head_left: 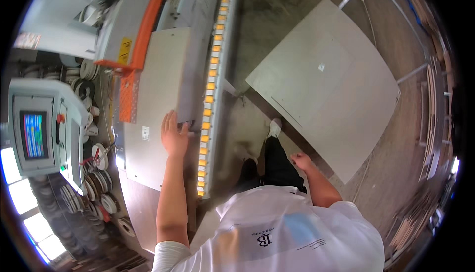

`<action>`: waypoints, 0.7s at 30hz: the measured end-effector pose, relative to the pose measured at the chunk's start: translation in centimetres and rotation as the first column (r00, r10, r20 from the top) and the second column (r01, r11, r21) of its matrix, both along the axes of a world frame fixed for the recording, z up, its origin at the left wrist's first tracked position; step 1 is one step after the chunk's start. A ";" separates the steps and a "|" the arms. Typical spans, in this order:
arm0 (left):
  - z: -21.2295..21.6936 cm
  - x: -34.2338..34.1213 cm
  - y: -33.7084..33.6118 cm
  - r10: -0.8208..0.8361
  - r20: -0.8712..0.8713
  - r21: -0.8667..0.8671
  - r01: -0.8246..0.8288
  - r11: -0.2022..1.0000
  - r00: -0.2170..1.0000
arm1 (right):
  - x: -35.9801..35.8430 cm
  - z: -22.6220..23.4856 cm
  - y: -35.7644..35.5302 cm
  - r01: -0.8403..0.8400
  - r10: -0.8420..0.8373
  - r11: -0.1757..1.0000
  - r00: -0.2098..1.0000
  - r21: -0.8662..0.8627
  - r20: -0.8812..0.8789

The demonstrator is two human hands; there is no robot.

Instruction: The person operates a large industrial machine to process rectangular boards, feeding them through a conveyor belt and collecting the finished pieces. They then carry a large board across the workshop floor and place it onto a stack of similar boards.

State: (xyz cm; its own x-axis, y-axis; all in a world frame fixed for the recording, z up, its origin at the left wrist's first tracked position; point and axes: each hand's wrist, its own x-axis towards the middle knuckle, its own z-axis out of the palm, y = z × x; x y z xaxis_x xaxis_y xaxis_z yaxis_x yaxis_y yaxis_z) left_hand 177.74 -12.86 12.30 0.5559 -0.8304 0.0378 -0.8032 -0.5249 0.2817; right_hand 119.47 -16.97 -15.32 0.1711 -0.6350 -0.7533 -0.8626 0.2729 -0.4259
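Observation:
A long grey panel (151,94) with a small white label lies on the machine bed at my left, its far part beside the orange guard. On its right edge rests my left hand (174,134), fingers stretched out and thumb apart. My right hand (301,161) hangs at my side with the fingers curled in, near the close edge of a wide grey board (326,84). That board also carries a small white label. Whether anything is inside the right hand is hidden.
A roller rail (210,94) with yellow and white segments runs along the machine. An orange guard (151,17) overhangs the bed. At far left stands a control panel with a screen (33,134), near several rolls of edging tape (101,180). Stacked boards (429,118) line the right.

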 end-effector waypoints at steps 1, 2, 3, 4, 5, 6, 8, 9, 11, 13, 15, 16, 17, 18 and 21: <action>0.4 -1.3 -1.5 -0.061 -0.051 -0.050 0.058 0.997 0.997 | 0.4 -1.0 -0.3 0.080 -0.080 0.997 0.996 0.002 0.037; 0.8 -3.1 -3.2 -0.099 -0.182 -0.057 0.090 0.994 0.978 | 1.0 -1.2 -0.7 0.102 -0.100 0.994 0.993 -0.041 0.061; -0.2 -4.5 -4.2 -0.103 -0.228 -0.038 0.097 0.995 0.968 | 1.1 -1.9 -1.8 0.125 -0.123 0.991 0.991 -0.048 0.048; -1.1 -5.9 -5.0 -0.099 -0.269 -0.022 0.096 0.995 0.958 | 1.2 -2.6 -2.9 0.142 -0.140 0.988 0.989 -0.061 0.037; -2.0 -7.1 -5.8 -0.097 -0.312 -0.009 0.099 0.995 0.945 | 1.1 -4.3 -3.8 0.171 -0.171 0.985 0.985 -0.039 -0.015; -3.0 -8.6 -6.6 -0.115 -0.206 -0.017 0.114 0.993 0.972 | 0.9 -5.5 -5.0 0.211 -0.210 0.972 0.978 -0.103 0.020; -3.4 -10.2 -8.3 -0.011 -0.148 0.040 0.017 0.999 0.989 | 0.7 -7.9 -7.1 0.353 -0.349 0.927 0.935 -0.125 0.057; -3.3 -10.9 -9.2 0.038 -0.114 0.063 -0.031 0.998 0.993 | 0.5 -9.6 -8.4 0.450 -0.446 0.889 0.893 -0.087 0.059; -3.1 -11.4 -9.7 0.060 -0.126 0.075 -0.051 0.996 0.990 | 0.7 -10.2 -12.7 0.427 -0.427 0.904 0.903 -0.008 -0.046; -3.4 -11.6 -9.5 0.049 -0.102 0.079 -0.041 0.996 0.994 | 0.7 -12.0 -15.6 0.532 -0.530 0.847 0.844 0.003 -0.087; -4.2 -11.6 -9.7 0.040 -0.072 0.087 -0.033 0.996 0.997 | -1.0 -17.5 -16.8 0.508 -0.529 0.847 0.836 -0.158 -0.147; -4.3 -11.7 -9.8 0.039 -0.053 0.086 -0.035 0.996 0.998 | -0.9 -19.2 -16.9 0.526 -0.564 0.822 0.805 -0.218 -0.183; -4.5 -11.8 -10.2 0.032 -0.038 0.080 -0.029 0.996 0.999 | -0.9 -20.4 -17.4 0.542 -0.603 0.791 0.767 -0.284 -0.217; -4.4 -12.1 -10.4 0.070 -0.053 0.082 -0.065 0.995 0.996 | -1.4 -20.7 -19.1 0.589 -0.576 0.807 0.775 -0.031 -0.262; -4.9 -12.2 -10.5 0.090 -0.040 0.103 -0.085 0.991 0.995 | 2.0 -21.3 -18.3 0.524 -0.711 0.689 0.624 -0.501 -0.325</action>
State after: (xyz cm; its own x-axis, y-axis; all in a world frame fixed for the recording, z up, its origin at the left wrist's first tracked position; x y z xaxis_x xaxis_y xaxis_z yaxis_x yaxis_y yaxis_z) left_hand 165.56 -23.34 7.38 0.6260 -0.7767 -0.0698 -0.7408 -0.6203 0.2578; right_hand 121.47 -35.28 -36.63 -0.6629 -0.6659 -0.3422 -0.6421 0.7407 -0.1976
